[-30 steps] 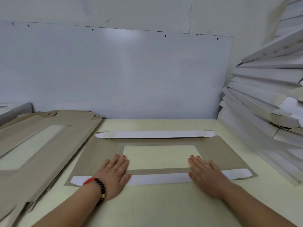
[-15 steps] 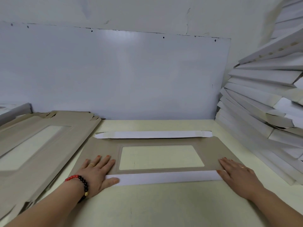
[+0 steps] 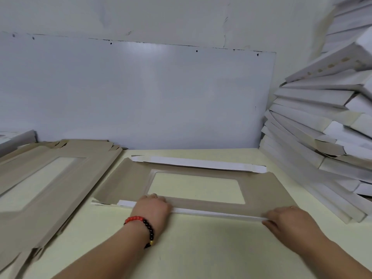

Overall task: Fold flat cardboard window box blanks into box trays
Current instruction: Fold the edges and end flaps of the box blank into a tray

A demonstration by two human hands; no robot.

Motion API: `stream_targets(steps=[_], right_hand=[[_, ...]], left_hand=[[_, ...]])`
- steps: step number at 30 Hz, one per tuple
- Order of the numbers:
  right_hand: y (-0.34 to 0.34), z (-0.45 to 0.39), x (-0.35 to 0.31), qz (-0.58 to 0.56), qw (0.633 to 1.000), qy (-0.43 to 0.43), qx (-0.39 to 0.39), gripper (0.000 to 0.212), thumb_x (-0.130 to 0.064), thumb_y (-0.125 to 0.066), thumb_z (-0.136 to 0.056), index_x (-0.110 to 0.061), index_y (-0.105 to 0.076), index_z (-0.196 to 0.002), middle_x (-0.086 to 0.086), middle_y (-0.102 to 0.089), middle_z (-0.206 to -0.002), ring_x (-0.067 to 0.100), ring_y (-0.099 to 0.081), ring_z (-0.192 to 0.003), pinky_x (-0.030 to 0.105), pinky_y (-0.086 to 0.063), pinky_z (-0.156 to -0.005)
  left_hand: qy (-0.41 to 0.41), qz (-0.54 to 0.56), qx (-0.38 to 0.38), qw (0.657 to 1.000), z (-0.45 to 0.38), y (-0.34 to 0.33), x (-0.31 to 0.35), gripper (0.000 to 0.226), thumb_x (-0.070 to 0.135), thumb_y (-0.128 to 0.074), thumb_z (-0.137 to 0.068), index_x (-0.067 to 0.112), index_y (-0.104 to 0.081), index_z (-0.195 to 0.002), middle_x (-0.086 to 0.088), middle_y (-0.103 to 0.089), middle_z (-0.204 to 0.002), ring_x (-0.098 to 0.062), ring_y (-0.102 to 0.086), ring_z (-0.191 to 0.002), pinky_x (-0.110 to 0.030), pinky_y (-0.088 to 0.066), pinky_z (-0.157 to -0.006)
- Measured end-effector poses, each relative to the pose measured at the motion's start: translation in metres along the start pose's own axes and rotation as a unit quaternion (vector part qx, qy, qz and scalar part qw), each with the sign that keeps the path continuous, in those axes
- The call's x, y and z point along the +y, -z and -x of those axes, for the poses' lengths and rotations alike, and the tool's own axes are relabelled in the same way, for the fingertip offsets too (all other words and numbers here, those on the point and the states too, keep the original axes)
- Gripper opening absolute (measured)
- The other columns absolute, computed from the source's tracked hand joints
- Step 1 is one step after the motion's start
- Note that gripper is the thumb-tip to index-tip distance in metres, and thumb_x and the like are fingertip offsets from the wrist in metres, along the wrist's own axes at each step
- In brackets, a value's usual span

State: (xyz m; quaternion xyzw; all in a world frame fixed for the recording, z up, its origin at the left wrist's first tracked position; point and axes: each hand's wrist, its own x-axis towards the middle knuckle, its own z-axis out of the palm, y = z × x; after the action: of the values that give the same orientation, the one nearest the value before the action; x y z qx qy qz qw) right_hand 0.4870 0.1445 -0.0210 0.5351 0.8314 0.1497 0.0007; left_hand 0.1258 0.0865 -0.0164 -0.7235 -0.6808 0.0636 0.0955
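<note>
We've got both hands on the blank's (image 3: 261, 190) near flap (image 3: 211, 213): left hand (image 3: 153, 208) and right hand (image 3: 285, 220) fingers curled, pinching it upright to set the crease.

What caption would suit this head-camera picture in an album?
Both hands, left hand and right hand, grip the near flap of a window box blank.

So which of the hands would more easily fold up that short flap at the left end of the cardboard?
Probably the left hand: it grips the near flap close to the blank's left end. The right hand holds the far right corner.
</note>
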Motion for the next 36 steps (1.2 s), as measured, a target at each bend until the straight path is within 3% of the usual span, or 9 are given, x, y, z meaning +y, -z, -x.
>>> stream_targets(steps=[6,10,15,20,24,26,28,31,36], right_hand=[[0.026,0.002,-0.057,0.057,0.995,0.008,-0.083,0.03,-0.024,-0.035,-0.096,-0.027,-0.058,-0.113,-0.003,-0.066,-0.112,0.023,-0.061,-0.105,0.031,-0.034,-0.073],[0.042,0.008,-0.095,0.051,0.993,0.033,-0.104,0.032,-0.013,-0.034,-0.097,-0.028,-0.057,-0.113,0.003,-0.063,-0.122,0.026,-0.059,-0.114,0.035,-0.044,-0.09],[0.053,0.013,-0.125,0.039,0.99,0.043,-0.129,0.038,-0.006,-0.035,-0.096,-0.015,-0.062,-0.121,0.006,-0.065,-0.122,0.027,-0.062,-0.113,0.034,-0.046,-0.089],[0.054,0.014,-0.13,-0.023,0.992,0.098,-0.078,0.036,-0.035,-0.034,-0.1,-0.021,-0.061,-0.118,0.007,-0.068,-0.112,0.029,-0.064,-0.103,0.032,-0.043,-0.074],[0.054,0.017,-0.128,-0.092,0.986,0.138,-0.011,0.066,-0.061,-0.012,-0.088,-0.02,-0.061,-0.104,0.008,-0.068,-0.097,0.028,-0.065,-0.089,0.032,-0.032,-0.063],[0.049,0.013,-0.117,-0.074,0.981,0.174,0.047,0.036,-0.05,-0.042,-0.086,-0.022,-0.065,-0.089,-0.001,-0.069,-0.088,0.022,-0.067,-0.082,0.027,-0.04,-0.062],[0.043,0.008,-0.108,-0.078,0.982,0.17,0.03,0.018,-0.034,-0.06,-0.083,-0.029,-0.066,-0.1,-0.007,-0.068,-0.109,0.015,-0.066,-0.097,0.021,-0.049,-0.076],[0.027,0.003,-0.094,-0.146,0.977,0.133,-0.075,0.046,-0.04,-0.031,-0.099,-0.034,-0.035,-0.144,-0.013,-0.026,-0.157,0.012,-0.032,-0.139,0.029,-0.026,-0.112],[0.026,0.001,-0.096,-0.092,0.983,0.146,-0.064,0.064,-0.066,-0.024,-0.085,-0.029,-0.049,-0.13,-0.005,-0.048,-0.138,0.019,-0.045,-0.123,0.034,-0.035,-0.101]], left_hand=[[-0.057,0.054,0.004,0.997,-0.007,0.013,0.082,0.033,0.01,-0.043,-0.09,0.018,-0.055,-0.119,-0.008,-0.057,-0.119,-0.031,-0.049,-0.114,-0.043,-0.037,-0.095],[-0.098,0.065,0.028,0.993,-0.005,0.02,0.124,0.029,0.011,-0.04,-0.092,0.015,-0.058,-0.114,-0.011,-0.06,-0.116,-0.033,-0.052,-0.112,-0.047,-0.037,-0.094],[-0.143,0.063,0.045,0.987,-0.003,0.018,0.12,0.029,0.014,-0.042,-0.092,0.019,-0.063,-0.111,-0.009,-0.059,-0.11,-0.033,-0.051,-0.109,-0.044,-0.037,-0.094],[-0.191,0.048,0.058,0.979,0.004,0.012,0.096,0.026,0.016,-0.044,-0.091,0.015,-0.065,-0.107,-0.008,-0.06,-0.102,-0.031,-0.052,-0.102,-0.039,-0.035,-0.092],[-0.258,0.039,0.098,0.96,0.022,0.015,0.059,0.006,0.032,-0.068,-0.073,0.031,-0.071,-0.078,0.012,-0.063,-0.075,-0.011,-0.061,-0.076,-0.02,-0.046,-0.072],[-0.285,0.04,0.102,0.952,0.03,0.015,0.039,0.015,0.032,-0.079,-0.053,0.031,-0.067,-0.062,0.016,-0.057,-0.06,-0.006,-0.059,-0.06,-0.013,-0.045,-0.055],[-0.303,0.032,0.112,0.946,0.035,0.014,0.02,0.019,0.024,-0.08,-0.049,0.028,-0.064,-0.059,0.014,-0.055,-0.059,-0.008,-0.057,-0.057,-0.015,-0.043,-0.05],[-0.315,0.02,0.126,0.941,0.041,0.012,0.005,0.02,0.018,-0.079,-0.053,0.027,-0.062,-0.06,0.013,-0.055,-0.062,-0.01,-0.055,-0.058,-0.017,-0.041,-0.049],[-0.283,0.022,0.141,0.949,0.034,0.008,-0.006,0.022,0.015,-0.081,-0.052,0.026,-0.065,-0.062,0.013,-0.059,-0.063,-0.013,-0.059,-0.062,-0.018,-0.046,-0.053]])
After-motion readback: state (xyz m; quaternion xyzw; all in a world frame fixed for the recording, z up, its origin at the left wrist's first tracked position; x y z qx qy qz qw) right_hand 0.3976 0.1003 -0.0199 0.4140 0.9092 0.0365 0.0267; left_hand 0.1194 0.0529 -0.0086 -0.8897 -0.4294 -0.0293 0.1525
